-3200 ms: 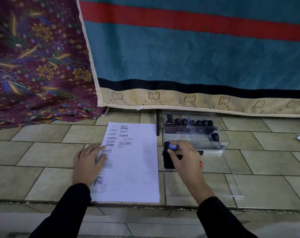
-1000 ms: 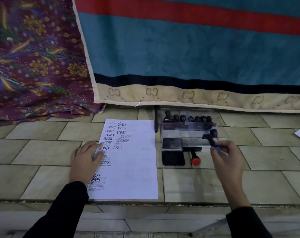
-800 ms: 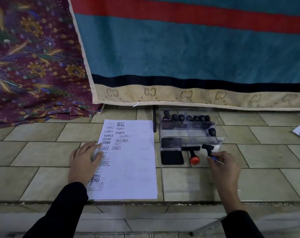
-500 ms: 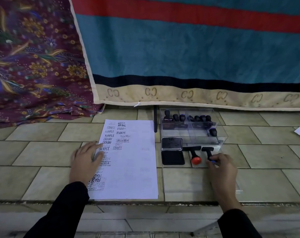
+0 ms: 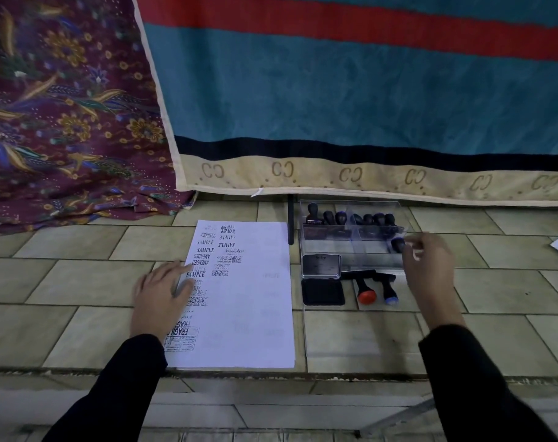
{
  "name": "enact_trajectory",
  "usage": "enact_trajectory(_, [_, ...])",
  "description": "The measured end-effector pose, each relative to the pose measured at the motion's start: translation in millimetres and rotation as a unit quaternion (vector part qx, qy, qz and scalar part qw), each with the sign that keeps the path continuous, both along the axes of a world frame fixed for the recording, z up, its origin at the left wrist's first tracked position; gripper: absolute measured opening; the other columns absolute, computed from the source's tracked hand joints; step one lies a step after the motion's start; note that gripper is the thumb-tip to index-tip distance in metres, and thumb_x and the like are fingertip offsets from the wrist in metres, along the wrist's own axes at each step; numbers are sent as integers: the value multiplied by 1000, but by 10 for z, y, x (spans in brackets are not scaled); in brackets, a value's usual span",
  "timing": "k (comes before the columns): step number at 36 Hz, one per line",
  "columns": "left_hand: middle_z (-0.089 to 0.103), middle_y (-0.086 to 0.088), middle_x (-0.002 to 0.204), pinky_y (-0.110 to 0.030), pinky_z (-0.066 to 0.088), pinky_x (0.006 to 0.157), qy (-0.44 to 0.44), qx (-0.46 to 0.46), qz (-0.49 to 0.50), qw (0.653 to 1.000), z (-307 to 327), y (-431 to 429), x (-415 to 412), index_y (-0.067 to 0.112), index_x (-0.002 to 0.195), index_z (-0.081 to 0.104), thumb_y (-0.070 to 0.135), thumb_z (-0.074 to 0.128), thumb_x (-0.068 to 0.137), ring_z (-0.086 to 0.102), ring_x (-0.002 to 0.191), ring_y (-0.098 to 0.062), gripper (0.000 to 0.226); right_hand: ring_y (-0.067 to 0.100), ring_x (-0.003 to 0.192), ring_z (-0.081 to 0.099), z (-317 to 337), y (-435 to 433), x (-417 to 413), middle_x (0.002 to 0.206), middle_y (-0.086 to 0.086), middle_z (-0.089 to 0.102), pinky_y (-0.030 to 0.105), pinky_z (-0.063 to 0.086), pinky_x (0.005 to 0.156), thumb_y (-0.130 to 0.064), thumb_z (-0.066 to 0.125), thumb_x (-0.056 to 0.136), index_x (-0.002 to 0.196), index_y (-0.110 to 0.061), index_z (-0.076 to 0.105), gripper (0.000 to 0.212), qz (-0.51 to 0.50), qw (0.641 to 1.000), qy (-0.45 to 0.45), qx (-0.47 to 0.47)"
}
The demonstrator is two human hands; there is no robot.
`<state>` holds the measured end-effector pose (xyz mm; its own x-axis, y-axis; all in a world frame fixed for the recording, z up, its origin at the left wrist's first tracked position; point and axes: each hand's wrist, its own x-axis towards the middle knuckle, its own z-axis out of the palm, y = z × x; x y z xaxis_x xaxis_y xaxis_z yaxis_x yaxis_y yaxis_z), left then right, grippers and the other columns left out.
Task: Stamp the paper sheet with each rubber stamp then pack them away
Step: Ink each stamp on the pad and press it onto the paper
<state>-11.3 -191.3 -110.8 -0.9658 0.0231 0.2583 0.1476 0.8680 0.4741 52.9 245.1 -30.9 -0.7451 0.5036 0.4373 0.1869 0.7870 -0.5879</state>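
left hand (image 5: 162,291) pins sheet (image 5: 252,301) edge, right hand (image 5: 429,266) at box (image 5: 367,258) edge

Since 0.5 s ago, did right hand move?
Yes: right hand let go of the blue-capped stamp and moved to the right end of the clear box.

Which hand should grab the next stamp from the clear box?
Right: the right hand hovers beside the lone stamp in the clear box; the left hand rests on the paper sheet.
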Motion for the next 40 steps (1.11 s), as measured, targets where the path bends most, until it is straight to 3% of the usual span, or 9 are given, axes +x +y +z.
enact_trajectory(2, [58,7,136,-38,20,111,-2,1,1,1000,6,1,2,30,119,66,43,47,84,49,126,-18,42,37,89,60,88,125,-232,98,23,64,40,48,80,2,57,85,97,4,66,15,7,997,-75,27])
enact_trajectory(8, [55,8,138,-41,18,114,-9,8,-3,1000,24,-1,16,32,121,64,45,47,84,45,129,-16,42,40,91,62,129,251,-639,96,27,63,40,51,75,6,51,83,101,5,63,22,-7,952,-279,128])
enact_trajectory(15, [56,8,136,-39,18,113,-3,14,-3,1000,42,13,28,31,118,66,42,49,84,46,128,-16,40,34,102,63,148,145,-826,110,19,63,38,52,81,-4,54,87,109,1,61,24,3,901,-372,222])
enact_trajectory(21, [57,8,136,-34,17,110,7,13,-2,1000,-3,1,9,31,117,65,27,64,92,45,129,-15,26,38,103,60,83,130,-820,111,25,60,41,50,82,1,50,87,114,3,57,28,15,920,-338,197])
enact_trajectory(30, [57,7,136,-35,19,110,3,-1,-7,1000,45,11,26,31,119,64,42,48,85,46,129,-17,39,38,99,60,212,200,-681,104,26,61,37,51,80,6,54,82,108,2,64,28,18,944,-308,117])
enact_trajectory(34, [57,8,135,-36,19,110,9,5,-7,1000,26,7,20,32,119,63,38,54,89,47,128,-17,31,41,91,57,356,138,-496,100,27,60,40,48,74,6,56,82,100,4,61,19,7,978,-188,84])
enact_trajectory(37, [56,8,136,-36,18,111,8,6,-7,1000,2,-3,12,32,119,63,35,56,91,46,128,-17,29,36,89,57,458,-7,-344,107,21,57,40,49,79,0,63,83,107,-1,60,24,24,996,-58,61])
enact_trajectory(38, [56,8,136,-37,19,111,8,5,-7,1000,1,-5,10,32,119,63,37,55,91,46,128,-17,30,31,88,59,483,-80,-289,109,18,57,38,51,79,-2,65,84,108,-3,61,25,40,998,-19,48])
enact_trajectory(40, [56,8,136,-39,20,112,6,1,-9,1000,7,-5,10,32,119,63,39,52,89,46,128,-17,32,17,81,59,503,-272,-182,108,9,57,21,51,74,-8,68,84,111,-7,61,28,74,997,20,10])
